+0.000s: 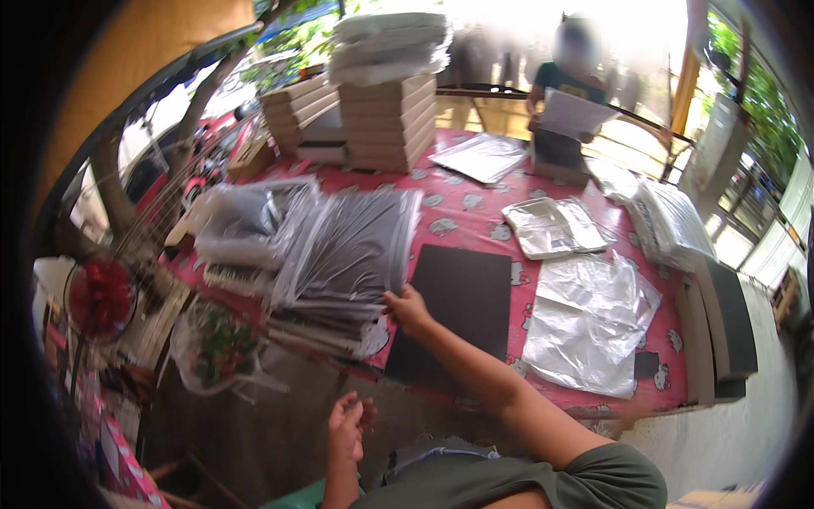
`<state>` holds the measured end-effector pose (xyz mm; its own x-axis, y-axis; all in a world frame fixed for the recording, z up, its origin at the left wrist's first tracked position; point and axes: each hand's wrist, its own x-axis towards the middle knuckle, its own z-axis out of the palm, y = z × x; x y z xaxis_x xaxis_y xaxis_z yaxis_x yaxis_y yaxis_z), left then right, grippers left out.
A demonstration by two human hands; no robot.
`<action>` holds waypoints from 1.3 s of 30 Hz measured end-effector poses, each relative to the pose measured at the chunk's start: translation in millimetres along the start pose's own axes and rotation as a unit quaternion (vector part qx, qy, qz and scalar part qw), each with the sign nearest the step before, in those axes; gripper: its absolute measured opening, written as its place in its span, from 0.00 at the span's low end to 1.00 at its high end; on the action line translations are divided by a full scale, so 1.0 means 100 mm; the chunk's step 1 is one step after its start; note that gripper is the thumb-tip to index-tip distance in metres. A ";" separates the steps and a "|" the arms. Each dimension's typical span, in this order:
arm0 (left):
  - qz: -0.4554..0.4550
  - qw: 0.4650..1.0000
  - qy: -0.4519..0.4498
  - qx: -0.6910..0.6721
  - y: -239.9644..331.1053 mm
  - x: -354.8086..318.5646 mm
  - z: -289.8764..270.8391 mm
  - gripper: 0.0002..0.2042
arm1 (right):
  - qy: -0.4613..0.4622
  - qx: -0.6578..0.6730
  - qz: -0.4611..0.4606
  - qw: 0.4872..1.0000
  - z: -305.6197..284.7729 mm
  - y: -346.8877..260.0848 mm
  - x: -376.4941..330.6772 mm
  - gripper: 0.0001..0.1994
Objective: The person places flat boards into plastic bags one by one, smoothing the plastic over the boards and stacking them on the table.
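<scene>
Right hand (409, 310): reached out over the desk (475, 212), fingers closed on the near edge of the pile of wrapped dark sheets (348, 254).
Grip: pinched at the edge, likely so as to peel one sheet off the pile rather than shift the lot.
Left hand (349, 424): hung low by the lap, well short of the desk, fingers loosely curled and open, holding nothing.
Pile of wrapped dark sheets: lay fanned at the left of the desk, slipping over its near edge.
Black board (462, 310): lay flat just right of the gripping hand, bare, on the patterned red cloth.
Clear bags (585, 322): spread flat further right, apart from the board.
Stacked flat boxes (386, 119): stood at the far side, well clear of the reach.
Another person (568, 93): stood across the desk holding a pale sheet.
In the way: nothing between hand and pile; a netted bundle (216, 348) sat below the desk edge to the left.
</scene>
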<state>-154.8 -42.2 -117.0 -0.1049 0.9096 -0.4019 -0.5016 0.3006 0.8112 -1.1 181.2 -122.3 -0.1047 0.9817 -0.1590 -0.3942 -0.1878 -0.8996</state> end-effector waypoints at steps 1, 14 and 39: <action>-0.011 1.000 -0.003 0.001 -0.03 0.01 -0.01 0.14 | 0.004 -0.013 0.045 0.999 -0.01 0.04 0.14 0.10; -0.072 0.993 -0.060 0.073 -0.09 0.15 0.19 0.10 | 0.034 -0.585 -0.076 0.806 -0.74 -0.63 -0.86 0.32; -0.021 0.967 -0.215 0.137 -0.97 -0.45 1.72 0.10 | 0.449 -0.709 0.097 0.535 -3.96 -1.07 -2.97 0.09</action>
<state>46.1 -63.0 -104.1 0.3071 0.9121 -0.2715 -0.2449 0.3514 0.9036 434.0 -78.3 -140.1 0.7141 0.6868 0.1356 0.7000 -0.7017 -0.1329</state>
